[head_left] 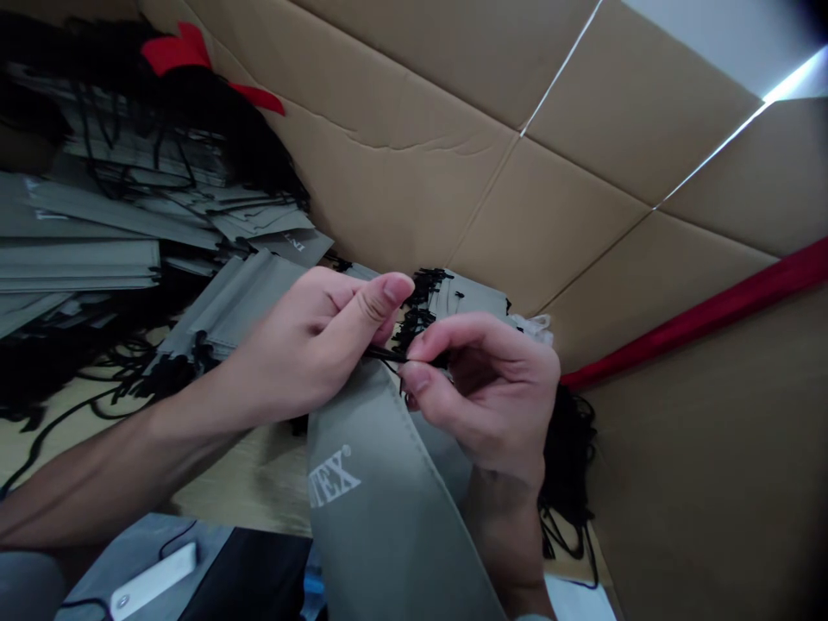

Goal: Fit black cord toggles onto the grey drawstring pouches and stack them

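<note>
A grey fabric bag (394, 500) with white lettering hangs in front of me, its corner with the black drawstring (386, 353) at the top. My left hand (316, 341) is closed on that corner and cord, thumb on top and the other fingers curled under. Close on the right, my right hand (495, 388) pinches the end of the black cord between thumb and forefinger. A short stretch of cord runs taut between the two hands. Part of the bag's top edge is hidden behind my fingers.
Stacks of similar grey bags (78, 259) with black cords lie at the left, a red strip (178, 52) above them. More bags (469, 293) sit behind my hands. Cardboard walls (401, 112) enclose the back and right. Black cords (569, 466) hang at the right.
</note>
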`<state>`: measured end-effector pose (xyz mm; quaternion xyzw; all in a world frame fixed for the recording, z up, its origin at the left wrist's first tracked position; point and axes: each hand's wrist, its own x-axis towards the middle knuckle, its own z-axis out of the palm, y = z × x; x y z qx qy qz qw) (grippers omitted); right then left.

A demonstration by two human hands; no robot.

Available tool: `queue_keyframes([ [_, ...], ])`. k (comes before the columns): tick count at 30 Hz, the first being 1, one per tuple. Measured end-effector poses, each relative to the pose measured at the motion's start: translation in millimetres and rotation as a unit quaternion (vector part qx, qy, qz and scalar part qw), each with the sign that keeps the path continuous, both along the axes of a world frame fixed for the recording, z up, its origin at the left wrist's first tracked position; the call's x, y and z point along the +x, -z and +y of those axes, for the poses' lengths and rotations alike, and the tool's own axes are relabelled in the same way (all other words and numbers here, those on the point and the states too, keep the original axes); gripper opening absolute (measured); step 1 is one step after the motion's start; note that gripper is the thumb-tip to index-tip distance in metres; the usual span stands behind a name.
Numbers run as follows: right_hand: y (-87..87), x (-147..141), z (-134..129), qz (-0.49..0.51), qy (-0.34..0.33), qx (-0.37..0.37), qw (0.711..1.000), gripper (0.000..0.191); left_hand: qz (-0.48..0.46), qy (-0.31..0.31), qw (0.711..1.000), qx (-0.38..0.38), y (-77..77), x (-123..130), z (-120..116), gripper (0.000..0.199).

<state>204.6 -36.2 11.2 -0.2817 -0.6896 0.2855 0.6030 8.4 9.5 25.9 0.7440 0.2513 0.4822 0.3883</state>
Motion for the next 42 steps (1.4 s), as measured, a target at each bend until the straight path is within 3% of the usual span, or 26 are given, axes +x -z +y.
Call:
queue_keyframes([
  [5, 5.1, 0, 2, 0.003, -0.003, 0.007, 1.000, 0.017, -0.041, 0.032, 0.996, -0.075, 0.7, 0, -2, 0.081],
  [10, -4.4, 20, 1, -0.065, -0.063, -0.019, 0.996, 0.038, -0.030, 0.019, 0.996, -0.087, -2.1, -2, 4, 0.088],
  [13, -8.5, 28, 0, -0.075, -0.062, -0.025, 0.995, 0.055, -0.013, 0.007, 0.995, -0.096, -1.2, -2, 8, 0.086],
  [17, -7.8, 26, 2, -0.076, -0.079, -0.009, 0.994, 0.059, -0.003, 0.021, 0.992, -0.121, 1.6, -1, 9, 0.079],
  [24, -0.2, 19, 8, -0.080, -0.036, 0.038, 0.995, 0.036, -0.005, 0.039, 0.991, -0.126, 5.5, 4, 7, 0.075],
  [27, -1.9, 22, 8, -0.071, -0.006, 0.025, 0.997, 0.026, 0.003, 0.053, 0.987, -0.151, 3.9, 4, 3, 0.071],
  [31, -12.0, 32, 6, -0.048, 0.041, -0.020, 0.998, 0.013, 0.051, 0.149, 0.976, -0.152, -4.9, -5, 1, 0.047],
  [33, -16.3, 38, 6, -0.039, 0.044, -0.045, 0.997, 0.021, 0.097, 0.191, 0.967, -0.139, -8.8, -10, 2, 0.038],
  [36, -18.3, 44, 7, -0.037, 0.022, -0.065, 0.997, 0.036, 0.120, 0.160, 0.974, -0.108, -10.1, -14, 5, 0.040],
  [38, -18.0, 46, 8, -0.035, 0.015, -0.065, 0.997, 0.029, 0.130, 0.138, 0.979, -0.076, -8.6, -15, 8, 0.042],
  [42, -18.4, 44, 9, -0.037, 0.051, -0.056, 0.996, 0.009, 0.134, 0.126, 0.982, -0.042, -5.1, -14, 10, 0.028],
])
